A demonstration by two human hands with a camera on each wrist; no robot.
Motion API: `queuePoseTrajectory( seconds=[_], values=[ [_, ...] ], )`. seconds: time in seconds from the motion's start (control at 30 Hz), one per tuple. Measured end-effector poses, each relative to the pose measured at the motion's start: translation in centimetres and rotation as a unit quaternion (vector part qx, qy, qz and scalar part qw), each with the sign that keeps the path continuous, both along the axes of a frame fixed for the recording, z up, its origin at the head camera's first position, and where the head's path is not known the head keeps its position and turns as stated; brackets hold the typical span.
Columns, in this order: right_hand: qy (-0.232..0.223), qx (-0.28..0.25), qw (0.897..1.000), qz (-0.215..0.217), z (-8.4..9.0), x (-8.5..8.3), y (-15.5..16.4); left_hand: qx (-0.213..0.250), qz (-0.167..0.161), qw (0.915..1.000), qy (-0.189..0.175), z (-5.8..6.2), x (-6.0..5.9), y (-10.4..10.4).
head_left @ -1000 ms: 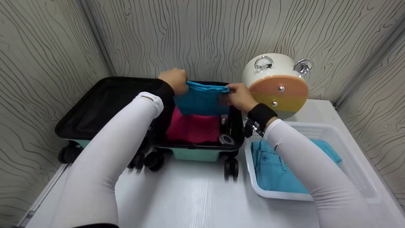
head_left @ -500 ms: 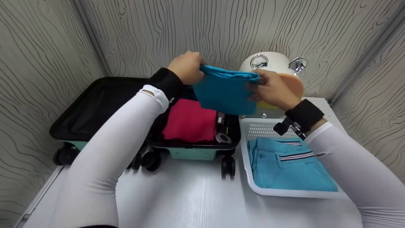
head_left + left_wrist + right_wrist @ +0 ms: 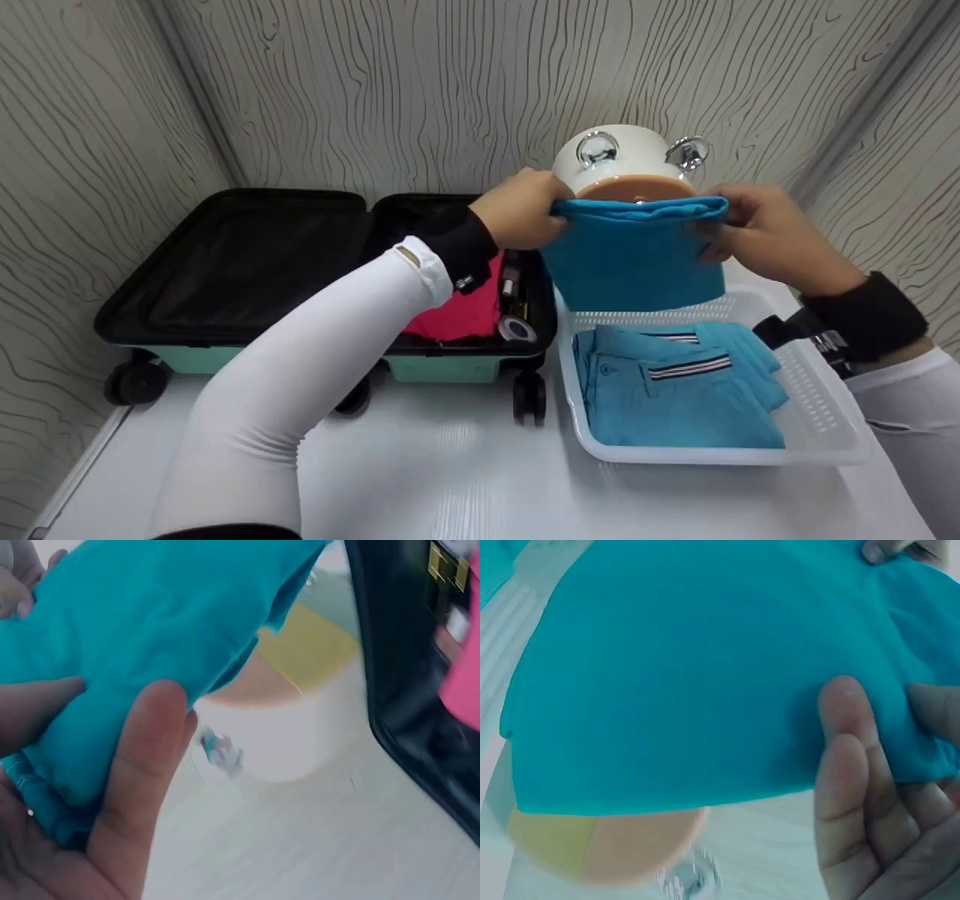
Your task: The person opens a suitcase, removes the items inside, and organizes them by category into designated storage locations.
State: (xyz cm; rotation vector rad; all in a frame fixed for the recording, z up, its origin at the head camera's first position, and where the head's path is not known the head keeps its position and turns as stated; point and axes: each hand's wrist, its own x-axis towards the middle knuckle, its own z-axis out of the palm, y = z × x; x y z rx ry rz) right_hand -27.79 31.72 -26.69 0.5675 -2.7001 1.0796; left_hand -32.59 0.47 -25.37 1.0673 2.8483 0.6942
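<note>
A folded blue garment hangs between both hands, above the back of the white basket. My left hand pinches its upper left corner; in the left wrist view the thumb lies along the cloth. At the upper right corner my right hand grips it, and the right wrist view has the fingers pressed against the fabric. Below, in the white basket, lie folded light-blue pants with striped trim. Part of the basket's back is hidden by the held garment.
An open suitcase with black lining and mint shell stands at left. Its right half holds a red folded cloth, small bottles and a round grey-rimmed item. Behind the garment sits a white round drawer box with chrome rings.
Both hands have carried the blue garment rightward, from over the suitcase's right half to over the basket. The suitcase and basket stay in place.
</note>
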Motion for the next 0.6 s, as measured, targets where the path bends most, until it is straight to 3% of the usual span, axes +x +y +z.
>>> queuePoseTrajectory(
  seconds=[0.17, 0.37, 0.5, 0.6],
  values=[
    [-0.003, 0.052, 0.997, -0.054, 0.4, 2.0, 2.7, -0.014, -0.028, 0.9989, -0.034, -1.1, 0.2, 3.6],
    [0.003, 0.129, 0.985, -0.118, 0.1, 3.6, 4.5, -0.066, 0.001, 0.9972, 0.036, -3.0, -0.2, 7.8],
    [0.064, 0.162, 0.973, -0.150, -0.4, 4.5, 4.8, -0.032, 0.023, 0.9987, 0.032, -4.2, -0.4, 9.6],
    [0.103, 0.185, 0.963, -0.169, -1.5, 5.2, 4.4, 0.006, 0.008, 0.9998, 0.015, -5.4, -0.8, 10.0]
  ],
)
